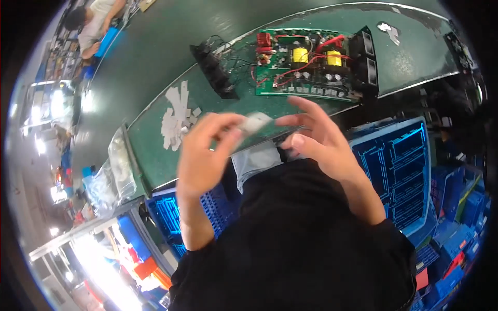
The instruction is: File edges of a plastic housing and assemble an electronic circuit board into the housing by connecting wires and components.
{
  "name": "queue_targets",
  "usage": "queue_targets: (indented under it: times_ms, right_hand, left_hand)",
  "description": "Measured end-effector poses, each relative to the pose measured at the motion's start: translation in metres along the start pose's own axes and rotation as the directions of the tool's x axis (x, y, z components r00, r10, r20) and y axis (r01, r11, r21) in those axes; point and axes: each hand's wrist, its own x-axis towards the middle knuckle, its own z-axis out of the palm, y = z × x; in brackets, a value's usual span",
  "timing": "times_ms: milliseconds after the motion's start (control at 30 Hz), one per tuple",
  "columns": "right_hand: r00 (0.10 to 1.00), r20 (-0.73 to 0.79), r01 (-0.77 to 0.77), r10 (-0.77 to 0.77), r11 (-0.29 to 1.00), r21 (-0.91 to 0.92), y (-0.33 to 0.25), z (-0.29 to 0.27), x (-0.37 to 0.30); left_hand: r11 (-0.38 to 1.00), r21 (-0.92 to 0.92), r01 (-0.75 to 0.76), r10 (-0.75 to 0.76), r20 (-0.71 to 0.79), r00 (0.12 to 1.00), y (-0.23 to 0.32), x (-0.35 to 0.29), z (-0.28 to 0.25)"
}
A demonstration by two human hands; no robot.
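Between the thumb and fingers of my left hand (pixel 203 155) is a small flat white piece (pixel 256 123), blurred, so its exact kind is unclear. Just to its right, my right hand (pixel 328 142) is open with its fingers spread and curved toward the piece. Beyond both hands a green circuit board (pixel 263 87) lies on the bench, carrying yellow-wrapped transformers (pixel 300 55) and red wires. A row of black fans (pixel 213 72) on dark wires sits left of the board. Loose white pieces and strips (pixel 175 122) are heaped left of my left hand.
The green bench (pixel 218 20) spans the far side, with white scraps (pixel 389 32) at its right. Blue crates (pixel 394 176) stand on both sides of my lap. Plastic bags (pixel 116 166) hang at the bench's left edge. Another person (pixel 96 23) is at the far left.
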Motion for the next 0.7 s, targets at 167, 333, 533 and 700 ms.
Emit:
queue_targets:
  times_ms: [167, 333, 533, 700]
  right_hand:
    - [0.995, -0.054, -0.085, 0.087, 0.996, 0.031, 0.034, -0.026, -0.011]
    - [0.970, -0.227, -0.110, 0.090, 0.991, -0.077, 0.057, -0.056, -0.037]
    - [0.928, -0.372, -0.044, 0.001, 0.993, -0.107, 0.059, -0.074, -0.046]
    - [0.839, -0.507, -0.050, -0.197, 0.900, -0.432, 0.052, -0.072, -0.037]
  left_hand:
    - [0.974, -0.224, 0.004, 0.063, 0.288, 0.956, -0.013, -0.013, 0.055]
    - [0.909, -0.306, 0.282, -0.049, 0.596, 0.802, -0.045, -0.004, 0.069]
    - [0.922, -0.328, 0.206, 0.031, 0.592, 0.805, -0.073, 0.008, 0.084]
    - [0.908, -0.364, 0.209, -0.079, 0.342, 0.936, -0.074, 0.021, 0.108]
